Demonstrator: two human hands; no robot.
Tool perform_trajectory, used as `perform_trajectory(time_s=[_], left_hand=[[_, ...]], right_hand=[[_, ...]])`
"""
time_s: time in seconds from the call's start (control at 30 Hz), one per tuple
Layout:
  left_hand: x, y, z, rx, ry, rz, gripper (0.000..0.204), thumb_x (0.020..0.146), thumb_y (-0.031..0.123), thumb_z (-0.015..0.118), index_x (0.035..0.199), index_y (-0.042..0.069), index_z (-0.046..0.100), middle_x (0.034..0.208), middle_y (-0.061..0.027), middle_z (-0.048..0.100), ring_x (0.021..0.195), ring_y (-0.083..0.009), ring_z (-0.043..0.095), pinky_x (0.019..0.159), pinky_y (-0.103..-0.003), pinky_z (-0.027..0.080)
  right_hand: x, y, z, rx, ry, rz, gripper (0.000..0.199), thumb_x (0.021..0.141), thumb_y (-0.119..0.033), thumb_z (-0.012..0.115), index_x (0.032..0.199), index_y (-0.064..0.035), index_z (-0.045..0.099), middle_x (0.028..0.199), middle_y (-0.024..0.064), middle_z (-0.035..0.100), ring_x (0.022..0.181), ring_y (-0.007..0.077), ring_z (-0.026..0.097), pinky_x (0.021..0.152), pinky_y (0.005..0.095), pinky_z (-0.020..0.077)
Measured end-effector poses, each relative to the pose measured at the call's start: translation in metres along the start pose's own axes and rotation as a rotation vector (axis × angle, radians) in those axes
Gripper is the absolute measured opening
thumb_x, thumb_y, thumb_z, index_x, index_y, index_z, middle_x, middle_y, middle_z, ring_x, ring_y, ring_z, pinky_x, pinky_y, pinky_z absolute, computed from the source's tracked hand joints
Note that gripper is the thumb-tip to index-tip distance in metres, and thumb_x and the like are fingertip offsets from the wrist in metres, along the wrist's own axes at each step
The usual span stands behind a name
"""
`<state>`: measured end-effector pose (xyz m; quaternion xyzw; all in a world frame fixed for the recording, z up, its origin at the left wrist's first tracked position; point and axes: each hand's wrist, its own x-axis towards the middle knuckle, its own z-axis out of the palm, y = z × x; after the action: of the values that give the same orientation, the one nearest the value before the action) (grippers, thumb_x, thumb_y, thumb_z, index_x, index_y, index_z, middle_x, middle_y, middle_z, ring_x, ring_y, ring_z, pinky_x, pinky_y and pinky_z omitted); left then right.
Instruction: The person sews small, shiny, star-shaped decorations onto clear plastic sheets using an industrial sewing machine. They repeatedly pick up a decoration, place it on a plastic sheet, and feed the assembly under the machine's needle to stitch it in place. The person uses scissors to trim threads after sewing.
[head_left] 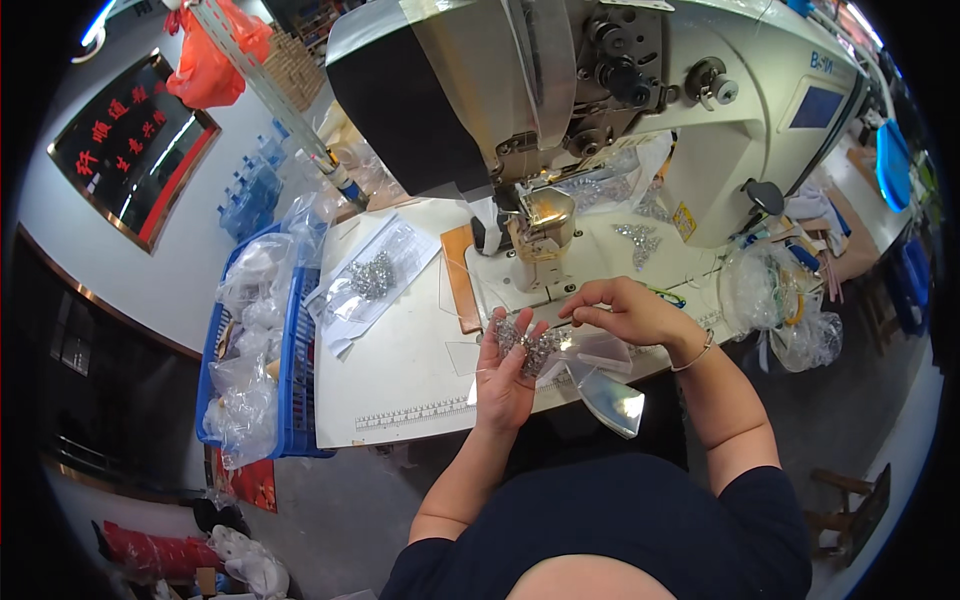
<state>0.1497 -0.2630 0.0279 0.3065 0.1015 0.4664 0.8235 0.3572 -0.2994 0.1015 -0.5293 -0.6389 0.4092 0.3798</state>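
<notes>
My left hand (505, 388), palm up, holds a glittering silver rhinestone appliqué (540, 350) at the front edge of the sewing table. Just right of it, my right hand (630, 312) is bent over with its fingertips drawn together in a pinch. Whatever they hold, if anything, is too small to make out. Below the hands, a shiny clear plastic piece (608, 400) hangs past the table edge. Behind them stands the needle area of a large white sewing machine (545, 270). Another sparkling appliqué (638, 243) lies on the machine bed to the right.
A heap of silver rhinestone pieces (372, 275) rests on white paper (345, 318) at the left. Beside the table stands a blue basket (300, 400) with plastic bags. A brown strip (460, 280) and a printed ruler scale (415, 414) are on the tabletop. Clear bags (800, 340) hang at the right.
</notes>
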Motion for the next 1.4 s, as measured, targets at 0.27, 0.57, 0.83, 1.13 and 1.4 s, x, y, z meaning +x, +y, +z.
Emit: perform_trajectory(time_s=[0.27, 0.57, 0.83, 1.13, 1.4], left_hand=[[-0.002, 0.002, 0.004, 0.015, -0.006, -0.006, 0.052, 0.091, -0.001, 0.043, 0.139, 0.013, 0.029, 0.139, -0.0144, 0.037, 0.125, -0.0286, 0.042, 0.101, -0.043, 0.039], [-0.003, 0.004, 0.008, 0.245, -0.107, 0.02, 0.058, 0.089, -0.004, 0.042, 0.143, 0.006, 0.021, 0.143, -0.0154, 0.03, 0.129, -0.0269, 0.037, 0.104, -0.041, 0.035], [-0.011, 0.01, 0.01, 0.154, 0.073, 0.009, 0.038, 0.087, -0.002, 0.051, 0.124, -0.001, 0.042, 0.12, -0.0154, 0.05, 0.109, -0.0242, 0.054, 0.094, -0.04, 0.046], [-0.007, 0.007, 0.006, 0.232, 0.146, 0.244, 0.019, 0.083, -0.004, 0.057, 0.102, -0.003, 0.054, 0.097, -0.0112, 0.06, 0.085, -0.0169, 0.061, 0.078, -0.028, 0.051], [0.005, 0.076, 0.031, 1.6, -0.178, 1.311, 0.028, 0.062, -0.004, 0.072, 0.088, 0.002, 0.065, 0.083, -0.0086, 0.062, 0.076, -0.0231, 0.063, 0.064, -0.029, 0.053]], right_hand=[[0.001, -0.011, 0.006, -0.281, 0.101, -0.175, 0.02, 0.081, -0.016, 0.065, 0.094, -0.0009, 0.066, 0.086, 0.0113, 0.064, 0.081, 0.0219, 0.061, 0.074, 0.0305, 0.0469], [0.026, -0.022, 0.032, -0.001, -0.085, -0.008, 0.021, 0.077, -0.021, 0.07, 0.084, -0.0018, 0.065, 0.079, 0.0064, 0.063, 0.074, 0.013, 0.058, 0.071, 0.0277, 0.0456], [0.028, -0.019, 0.05, 0.046, 0.214, -0.082, 0.018, 0.078, -0.016, 0.07, 0.075, -0.0017, 0.06, 0.073, 0.0042, 0.06, 0.07, 0.0092, 0.054, 0.066, 0.0255, 0.0429], [0.02, -0.023, 0.062, 0.011, 0.275, -0.243, 0.016, 0.076, -0.012, 0.07, 0.082, -0.0004, 0.06, 0.078, 0.0044, 0.056, 0.077, 0.0135, 0.053, 0.073, 0.027, 0.0426], [-0.002, -0.014, 0.06, 0.448, 0.098, 0.024, 0.042, 0.071, -0.017, 0.078, 0.105, -0.0025, 0.058, 0.1, 0.0058, 0.058, 0.093, 0.017, 0.057, 0.082, 0.0312, 0.046]])
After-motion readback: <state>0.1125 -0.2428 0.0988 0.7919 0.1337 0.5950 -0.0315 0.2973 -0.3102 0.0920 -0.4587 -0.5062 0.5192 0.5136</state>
